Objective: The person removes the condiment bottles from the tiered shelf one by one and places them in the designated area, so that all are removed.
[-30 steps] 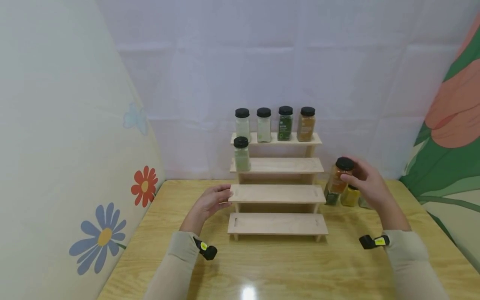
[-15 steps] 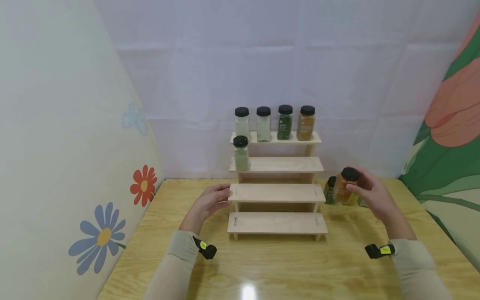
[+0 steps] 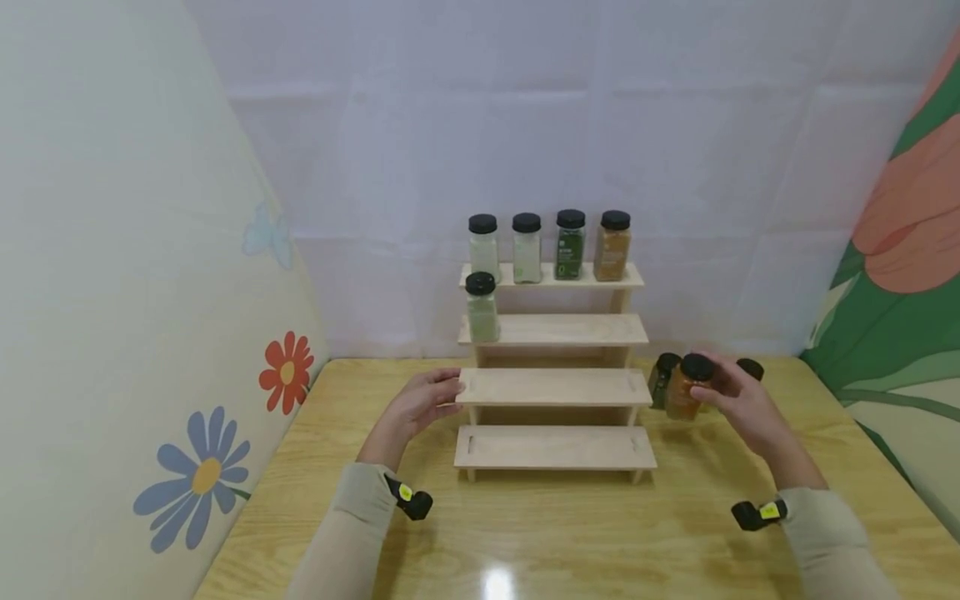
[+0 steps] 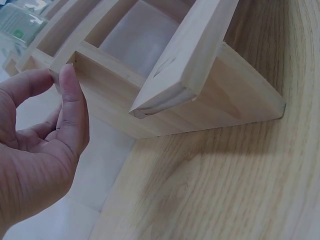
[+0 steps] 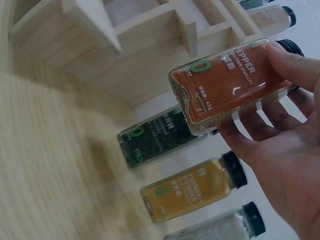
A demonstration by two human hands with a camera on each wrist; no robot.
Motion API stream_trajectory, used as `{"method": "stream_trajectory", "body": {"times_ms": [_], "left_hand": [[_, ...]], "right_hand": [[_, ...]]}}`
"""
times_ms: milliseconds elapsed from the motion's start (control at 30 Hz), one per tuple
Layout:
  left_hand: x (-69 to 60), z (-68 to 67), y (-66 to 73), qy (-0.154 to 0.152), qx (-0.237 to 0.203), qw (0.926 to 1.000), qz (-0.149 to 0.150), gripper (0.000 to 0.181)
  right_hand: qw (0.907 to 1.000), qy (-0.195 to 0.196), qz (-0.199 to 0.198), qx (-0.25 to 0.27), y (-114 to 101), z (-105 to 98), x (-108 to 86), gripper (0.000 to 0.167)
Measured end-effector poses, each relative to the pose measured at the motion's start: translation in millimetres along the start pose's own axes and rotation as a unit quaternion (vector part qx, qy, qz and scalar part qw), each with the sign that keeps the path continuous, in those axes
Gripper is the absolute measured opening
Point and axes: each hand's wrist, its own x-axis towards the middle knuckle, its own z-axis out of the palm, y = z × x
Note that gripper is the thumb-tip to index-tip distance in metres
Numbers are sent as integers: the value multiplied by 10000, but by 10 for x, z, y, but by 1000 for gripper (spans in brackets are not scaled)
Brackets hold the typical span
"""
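My right hand (image 3: 742,404) grips a black-capped glass spice jar (image 3: 682,396) of orange-red powder, lettered "PEPPER" in the right wrist view. The jar is raised off the table, fingers on one side and thumb on the other. Behind it stand a dark green spice jar (image 5: 157,137), a yellow spice jar (image 5: 192,190) and a pale spice jar (image 5: 217,230). At the left side of a stepped wooden rack (image 3: 555,387), my left hand (image 3: 422,404) pinches the end of a shelf between thumb and finger, as the left wrist view shows.
Several spice jars line the rack's top tier, among them a green jar (image 3: 570,246) and an orange-brown jar (image 3: 612,247). One pale green jar (image 3: 482,310) stands at the left of the tier below. The wood-grain table (image 3: 555,533) meets a white cloth (image 3: 420,167) behind.
My right hand has lowered the pepper jar and drawn it slightly nearer, beside the rack's right side. My left hand stays at the shelf end.
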Motion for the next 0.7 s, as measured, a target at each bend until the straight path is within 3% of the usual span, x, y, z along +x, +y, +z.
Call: {"method": "stream_trajectory", "body": {"times_ms": [367,700], "left_hand": [[7,0,5,-19,33,10000,-5,58],[-2,-6,-8,3,12,10000,-53,58]], "right_hand": [[10000,-28,-28,-90,187,17,-30,52],[9975,-96,560,-430,257,39,-76,58]]}}
